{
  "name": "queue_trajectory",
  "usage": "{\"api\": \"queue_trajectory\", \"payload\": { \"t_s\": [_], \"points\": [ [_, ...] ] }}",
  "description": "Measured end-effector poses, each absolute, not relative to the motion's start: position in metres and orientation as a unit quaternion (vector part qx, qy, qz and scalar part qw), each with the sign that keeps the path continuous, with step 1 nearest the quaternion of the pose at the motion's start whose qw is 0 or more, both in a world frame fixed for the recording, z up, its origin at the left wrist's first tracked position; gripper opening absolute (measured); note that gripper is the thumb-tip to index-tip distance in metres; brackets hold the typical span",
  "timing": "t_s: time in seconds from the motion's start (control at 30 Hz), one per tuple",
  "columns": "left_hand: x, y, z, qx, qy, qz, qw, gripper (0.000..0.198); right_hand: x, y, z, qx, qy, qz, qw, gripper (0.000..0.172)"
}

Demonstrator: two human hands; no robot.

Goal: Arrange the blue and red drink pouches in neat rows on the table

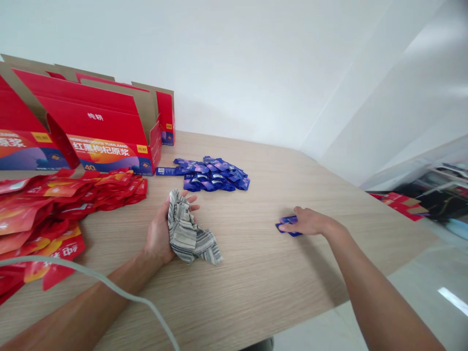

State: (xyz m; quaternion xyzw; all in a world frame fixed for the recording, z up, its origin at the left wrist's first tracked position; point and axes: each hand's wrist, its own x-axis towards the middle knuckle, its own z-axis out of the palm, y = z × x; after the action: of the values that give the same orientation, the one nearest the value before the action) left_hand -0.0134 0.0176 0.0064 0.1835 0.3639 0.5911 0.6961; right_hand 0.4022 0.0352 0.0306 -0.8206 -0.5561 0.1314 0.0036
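Note:
On my upturned left hand (157, 236) lies a crumpled grey-and-white striped cloth (188, 229), held in the palm with the fingertips showing past its far side. One end of the cloth hangs toward the table. Further right, my right hand (309, 221) has its fingers closed on a few small blue sachets (292, 233) at the tabletop; the hand partly covers them. A pile of blue and purple sachets (215, 175) lies beyond my left hand. Left of that hand spreads a heap of red sachets (69, 200).
Open red cartons (98, 114) stand along the wall at the back left. A pale cable (109, 285) crosses the lower left in front of my left forearm. The wooden table's (234, 292) edge runs along the right, with red packaging (398, 204) beyond it.

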Motion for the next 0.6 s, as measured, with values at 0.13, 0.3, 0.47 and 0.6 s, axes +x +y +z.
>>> {"api": "queue_trajectory", "payload": {
  "t_s": [0.13, 0.3, 0.47, 0.6],
  "points": [
    [-0.012, 0.015, 0.008, 0.181, 0.357, 0.605, 0.689, 0.045, 0.396, 0.025, 0.018, -0.807, -0.564, 0.163, 0.068, 0.069],
    [-0.012, 0.013, 0.007, 0.172, 0.355, 0.607, 0.690, 0.044, 0.389, 0.015, 0.024, -0.773, -0.560, 0.239, 0.175, 0.041],
    [-0.012, 0.012, 0.005, 0.157, 0.346, 0.604, 0.700, 0.043, 0.367, 0.003, 0.032, -0.685, -0.532, 0.351, 0.352, 0.063],
    [-0.012, 0.015, 0.002, 0.143, 0.330, 0.602, 0.713, 0.045, 0.312, 0.002, 0.032, -0.611, -0.558, 0.377, 0.417, 0.069]
  ]
}}
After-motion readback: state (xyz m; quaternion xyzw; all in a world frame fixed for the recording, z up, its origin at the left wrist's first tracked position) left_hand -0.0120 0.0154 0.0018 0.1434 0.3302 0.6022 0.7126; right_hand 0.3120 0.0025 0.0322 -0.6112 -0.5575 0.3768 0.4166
